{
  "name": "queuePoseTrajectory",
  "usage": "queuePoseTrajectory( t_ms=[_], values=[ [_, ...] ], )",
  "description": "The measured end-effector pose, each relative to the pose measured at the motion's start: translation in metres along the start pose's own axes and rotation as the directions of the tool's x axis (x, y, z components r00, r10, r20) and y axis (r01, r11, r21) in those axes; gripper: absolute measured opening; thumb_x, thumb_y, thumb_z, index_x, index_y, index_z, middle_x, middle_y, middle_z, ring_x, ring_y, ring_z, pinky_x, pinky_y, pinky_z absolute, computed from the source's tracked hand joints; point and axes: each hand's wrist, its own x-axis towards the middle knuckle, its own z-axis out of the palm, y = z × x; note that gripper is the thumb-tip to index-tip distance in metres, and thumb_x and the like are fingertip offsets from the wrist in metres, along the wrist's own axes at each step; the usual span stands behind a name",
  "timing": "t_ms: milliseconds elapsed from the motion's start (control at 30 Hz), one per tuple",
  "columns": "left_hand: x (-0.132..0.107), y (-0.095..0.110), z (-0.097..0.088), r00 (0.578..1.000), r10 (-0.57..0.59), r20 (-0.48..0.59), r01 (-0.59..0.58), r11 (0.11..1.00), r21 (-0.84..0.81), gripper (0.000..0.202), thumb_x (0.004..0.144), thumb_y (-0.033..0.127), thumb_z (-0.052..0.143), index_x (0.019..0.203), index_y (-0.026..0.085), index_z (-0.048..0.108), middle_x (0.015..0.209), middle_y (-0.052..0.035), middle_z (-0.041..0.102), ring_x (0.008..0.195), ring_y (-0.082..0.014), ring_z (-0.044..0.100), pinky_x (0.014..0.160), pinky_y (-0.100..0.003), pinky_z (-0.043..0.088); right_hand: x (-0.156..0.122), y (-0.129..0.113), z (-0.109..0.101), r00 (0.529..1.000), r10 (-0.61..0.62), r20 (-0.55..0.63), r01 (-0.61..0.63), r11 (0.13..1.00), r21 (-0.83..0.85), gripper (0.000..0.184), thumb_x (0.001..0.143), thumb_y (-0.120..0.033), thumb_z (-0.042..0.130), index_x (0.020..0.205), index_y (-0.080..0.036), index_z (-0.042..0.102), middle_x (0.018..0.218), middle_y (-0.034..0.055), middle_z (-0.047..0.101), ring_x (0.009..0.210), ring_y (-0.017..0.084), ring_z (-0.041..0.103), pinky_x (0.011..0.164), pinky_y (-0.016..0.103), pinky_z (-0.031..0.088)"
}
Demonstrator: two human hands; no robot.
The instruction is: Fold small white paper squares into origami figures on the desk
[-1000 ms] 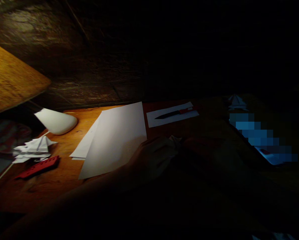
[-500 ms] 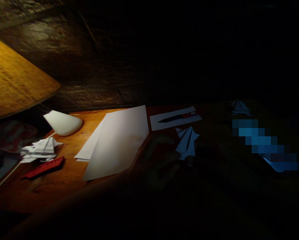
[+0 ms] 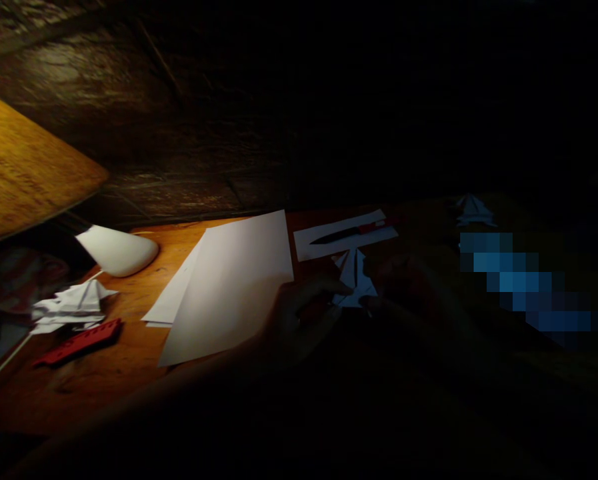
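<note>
In the dim middle of the head view, my left hand (image 3: 306, 317) pinches the left side of a white origami figure (image 3: 355, 279) with pointed folds. My right hand (image 3: 411, 293), barely lit, has its fingers at the figure's lower right edge and seems to grip it there; shadow hides most of that hand. Just behind lies a knife (image 3: 346, 235) with a black blade and red handle, on a narrow white paper strip (image 3: 306, 249). Large white paper sheets (image 3: 233, 287) lie left of my left hand, beyond my forearm.
A lamp with a yellow shade (image 3: 29, 167) and white base (image 3: 121, 250) lights the wooden table (image 3: 143, 373) at left. Near it are another origami figure (image 3: 73, 303) and a red slotted object (image 3: 81, 343). At right are a third folded figure (image 3: 473, 210) and a pixelated blue glow (image 3: 523, 283).
Both hands have shifted slightly with the origami figure, which has turned and moved a little left. My right hand shows more clearly at its side. The whole view has shifted slightly.
</note>
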Motion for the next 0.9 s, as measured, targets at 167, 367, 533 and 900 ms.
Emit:
queuePoseTrajectory(
  t_ms=[167, 367, 533, 900],
  values=[
    [0.000, -0.002, -0.001, 0.997, 0.083, 0.007, -0.083, 0.996, -0.033, 0.033, 0.082, 0.010, 0.057, 0.113, 0.018, 0.065, 0.096, -0.0057, 0.074, 0.082, -0.0175, 0.071, 0.066, -0.028, 0.058, -0.004, -0.005, -0.007, 0.986, -0.128, 0.108, 0.146, 0.972, -0.182, 0.019, 0.099, -0.021, 0.052, 0.108, -0.026, 0.068, 0.104, 0.0016, 0.072, 0.093, 0.016, 0.070, 0.080, 0.029, 0.056],
    [0.001, -0.006, 0.003, 0.990, 0.118, -0.071, -0.117, 0.993, 0.021, 0.027, 0.082, 0.006, 0.065, 0.105, 0.020, 0.069, 0.094, -0.0032, 0.075, 0.083, -0.0152, 0.072, 0.069, -0.025, 0.059, -0.007, -0.006, -0.009, 0.964, -0.182, 0.193, 0.230, 0.936, -0.265, 0.046, 0.085, -0.004, 0.053, 0.120, -0.030, 0.067, 0.101, -0.0007, 0.074, 0.084, 0.014, 0.071, 0.071, 0.025, 0.056],
    [0.001, -0.001, 0.002, 0.991, 0.080, -0.106, -0.081, 0.997, 0.000, 0.015, 0.085, 0.011, 0.069, 0.097, 0.018, 0.073, 0.090, -0.0034, 0.079, 0.077, -0.0136, 0.074, 0.066, -0.023, 0.059, -0.004, 0.000, -0.010, 0.956, -0.245, 0.164, 0.289, 0.887, -0.359, 0.034, 0.089, -0.014, 0.061, 0.120, -0.028, 0.066, 0.114, 0.0034, 0.075, 0.101, 0.020, 0.074, 0.084, 0.033, 0.061],
    [-0.008, -0.002, -0.001, 0.988, 0.076, -0.138, -0.061, 0.992, 0.108, 0.010, 0.081, 0.012, 0.077, 0.088, 0.018, 0.075, 0.075, 0.0001, 0.078, 0.062, -0.0117, 0.072, 0.055, -0.019, 0.052, -0.012, -0.004, -0.013, 0.943, -0.282, 0.174, 0.331, 0.761, -0.558, 0.029, 0.096, -0.027, 0.059, 0.122, -0.033, 0.070, 0.118, 0.0007, 0.077, 0.104, 0.023, 0.074, 0.085, 0.038, 0.061]
  ],
)
